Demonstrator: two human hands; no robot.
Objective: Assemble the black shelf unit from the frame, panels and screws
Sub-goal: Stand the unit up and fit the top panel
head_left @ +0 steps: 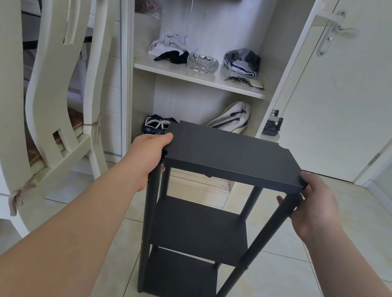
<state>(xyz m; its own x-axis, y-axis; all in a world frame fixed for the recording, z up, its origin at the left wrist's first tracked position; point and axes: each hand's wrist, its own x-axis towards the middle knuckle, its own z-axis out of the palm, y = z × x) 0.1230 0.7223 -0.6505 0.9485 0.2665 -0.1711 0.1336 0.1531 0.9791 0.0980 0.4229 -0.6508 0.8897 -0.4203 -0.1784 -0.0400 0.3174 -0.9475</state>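
The black shelf unit [200, 226] stands upright on the tiled floor with a middle panel [200, 228] and a bottom panel [179, 276] between its four round posts. A black top panel [230, 153] lies across the post tops, slightly askew, its far right corner notch uncovered. My left hand [147, 152] grips the panel's near left corner, thumb on top. My right hand [314, 205] holds the near right corner, thumb on the panel's top and fingers curled round the near right post [262, 241].
An open white wardrobe [201, 77] stands just behind the unit, holding clothes, a glass bowl [202, 63] and shoes. A cream chair [52, 89] leans at the left. A white door [354, 83] is at the right. Pale floor tiles [295, 292] surround the unit.
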